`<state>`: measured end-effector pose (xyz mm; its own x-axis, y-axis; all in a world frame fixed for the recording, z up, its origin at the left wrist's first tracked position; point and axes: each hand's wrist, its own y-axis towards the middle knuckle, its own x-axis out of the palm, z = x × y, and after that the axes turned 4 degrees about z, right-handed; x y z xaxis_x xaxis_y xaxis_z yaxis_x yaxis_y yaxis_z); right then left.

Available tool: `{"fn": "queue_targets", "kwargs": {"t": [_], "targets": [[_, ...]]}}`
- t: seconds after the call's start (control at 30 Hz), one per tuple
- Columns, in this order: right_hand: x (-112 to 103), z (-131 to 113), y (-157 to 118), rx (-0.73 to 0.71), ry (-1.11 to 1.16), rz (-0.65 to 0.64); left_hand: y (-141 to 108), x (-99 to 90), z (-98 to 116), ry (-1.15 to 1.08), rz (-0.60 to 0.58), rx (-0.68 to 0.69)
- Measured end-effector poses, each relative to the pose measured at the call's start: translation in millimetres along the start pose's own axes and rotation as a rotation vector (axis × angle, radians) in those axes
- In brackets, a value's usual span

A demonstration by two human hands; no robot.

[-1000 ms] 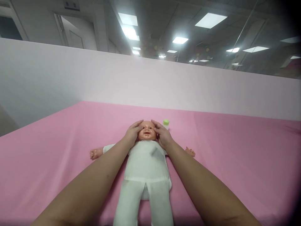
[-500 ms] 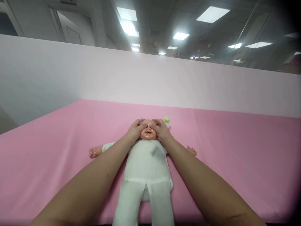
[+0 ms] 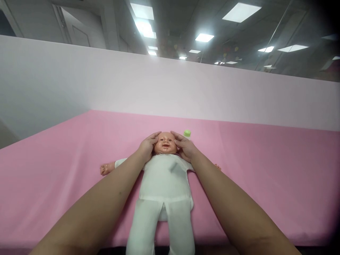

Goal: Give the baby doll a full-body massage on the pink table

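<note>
A baby doll [image 3: 165,177] in white clothes lies on its back, its head at the far end and its smiling face uncovered. My left hand [image 3: 148,146] rests along the left side of the doll's head, fingers stretched toward the temple. Against the right side of the head lies my right hand [image 3: 186,146], open, with fingertips by the temple and cheek. The doll's arms spread outward; its left-side hand [image 3: 106,169] shows fully, while the other is mostly hidden behind my right forearm.
A pink-covered surface [image 3: 255,170] carries the doll. Just beyond my right hand stands a small container with a green cap [image 3: 187,133], its lower part mostly hidden. A pale padded wall [image 3: 170,85] runs along the back and left.
My thumbs have moved off the doll's eye area, and both hands have slid outward to the sides of its head. The face now shows. The camera view has shifted slightly.
</note>
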<state>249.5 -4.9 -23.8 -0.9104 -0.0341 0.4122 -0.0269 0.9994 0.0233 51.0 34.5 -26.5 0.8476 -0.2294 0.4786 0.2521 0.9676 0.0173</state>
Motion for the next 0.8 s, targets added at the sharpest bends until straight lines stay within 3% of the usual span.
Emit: {"fn": "queue_targets", "kwargs": {"t": [0.23, 0.47, 0.8], "targets": [[4.5, 1.8, -2.2, -0.059, -0.095, 0.029, -5.1, 3.4, 1.4, 0.07, -0.078, 0.059], [22.4, 12.1, 3.2, -0.208, -0.118, 0.165, 0.4, 5.2, 1.3, 0.31, 0.052, 0.181], [23.7, 15.9, 5.6, -0.255, -0.174, 0.199, 6.0, 3.7, -5.3, 0.297, 0.013, 0.171]]}}
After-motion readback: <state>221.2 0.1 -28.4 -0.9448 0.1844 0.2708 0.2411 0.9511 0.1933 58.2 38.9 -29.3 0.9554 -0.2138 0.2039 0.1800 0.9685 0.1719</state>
